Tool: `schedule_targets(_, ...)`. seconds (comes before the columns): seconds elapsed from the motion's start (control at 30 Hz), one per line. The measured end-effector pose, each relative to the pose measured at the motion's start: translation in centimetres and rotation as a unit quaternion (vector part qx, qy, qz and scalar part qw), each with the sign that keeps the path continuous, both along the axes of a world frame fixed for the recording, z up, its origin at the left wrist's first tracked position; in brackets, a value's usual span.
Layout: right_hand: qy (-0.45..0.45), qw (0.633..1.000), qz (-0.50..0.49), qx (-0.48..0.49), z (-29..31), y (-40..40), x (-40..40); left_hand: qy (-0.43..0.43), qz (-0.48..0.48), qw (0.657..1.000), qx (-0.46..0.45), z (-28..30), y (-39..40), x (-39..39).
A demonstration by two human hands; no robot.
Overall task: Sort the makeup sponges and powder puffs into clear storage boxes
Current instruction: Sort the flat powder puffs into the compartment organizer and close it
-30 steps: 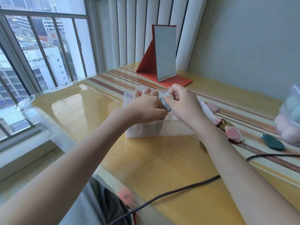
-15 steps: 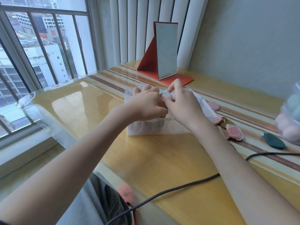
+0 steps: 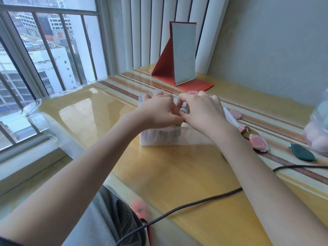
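While pressed together, both hands (image 3: 182, 112) curl over the clear box (image 3: 177, 139).

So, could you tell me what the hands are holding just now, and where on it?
Both hands, left hand and right hand, pinch a small pale sponge over the clear box; where exactly is hidden.

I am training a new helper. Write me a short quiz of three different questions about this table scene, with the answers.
1. True or false: both hands are over the clear storage box.
2. Which puff lies nearest the table's right edge: A) pink puff B) dark green puff?
3. Fill in: the red-backed ____ stands behind the box.

Key: 1 true; the left hand and right hand meet there. 2 B. 3 mirror.
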State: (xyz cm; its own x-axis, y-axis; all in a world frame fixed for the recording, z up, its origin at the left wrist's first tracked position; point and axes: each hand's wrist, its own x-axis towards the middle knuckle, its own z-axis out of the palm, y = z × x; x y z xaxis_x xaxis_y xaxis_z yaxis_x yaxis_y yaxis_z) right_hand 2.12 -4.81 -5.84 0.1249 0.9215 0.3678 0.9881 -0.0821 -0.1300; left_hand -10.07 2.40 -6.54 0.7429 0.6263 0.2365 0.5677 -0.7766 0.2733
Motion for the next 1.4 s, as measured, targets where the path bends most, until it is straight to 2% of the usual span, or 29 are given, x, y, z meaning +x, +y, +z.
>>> schedule_targets(0.1,0.054,0.998,0.008,-0.033,0.3,0.0,0.3,0.006,0.002,1.0,-0.005,-0.1,0.1,0.0)
schedule_targets(0.27,0.012,0.998,0.011,-0.066,0.4,-0.7,-0.6,0.019,0.019,1.0,-0.015,-0.1,0.0,0.1)
schedule_targets(0.43,-0.067,0.991,0.015,-0.118,0.5,-0.7,-0.9,0.041,0.006,0.999,-0.031,0.2,0.3,-0.2)
schedule_targets(0.57,-0.062,0.987,0.007,-0.151,1.1,-0.6,0.0,0.045,-0.011,0.998,-0.048,0.1,0.8,-0.4)
schedule_targets(0.73,-0.131,0.954,-0.019,-0.27,3.3,1.1,-0.2,-0.006,-0.012,0.996,-0.084,0.4,0.6,-0.7)
schedule_targets(0.87,-0.193,0.925,-0.02,-0.327,4.1,2.3,-1.3,0.013,-0.006,1.0,-0.019,0.0,0.4,-0.6)
schedule_targets(0.93,-0.16,0.927,-0.005,-0.34,4.1,2.1,-1.3,0.013,0.004,1.0,0.007,-0.1,0.2,-0.7)
schedule_targets(1.03,-0.048,0.934,0.04,-0.352,3.9,1.2,-0.4,0.006,0.016,1.0,0.011,-0.1,0.3,-0.9)
schedule_targets(1.17,-0.056,0.928,0.04,-0.367,4.3,0.9,-0.7,0.014,0.022,1.0,0.011,-0.2,0.0,-0.4)
schedule_targets(1.23,-0.061,0.937,0.021,-0.344,4.2,1.1,-1.1,0.023,0.035,0.999,0.019,-0.2,-0.1,-0.1)
schedule_targets(1.4,0.103,0.969,-0.061,-0.216,2.4,0.4,-1.5,0.055,0.004,0.998,0.021,-0.3,0.0,-0.3)
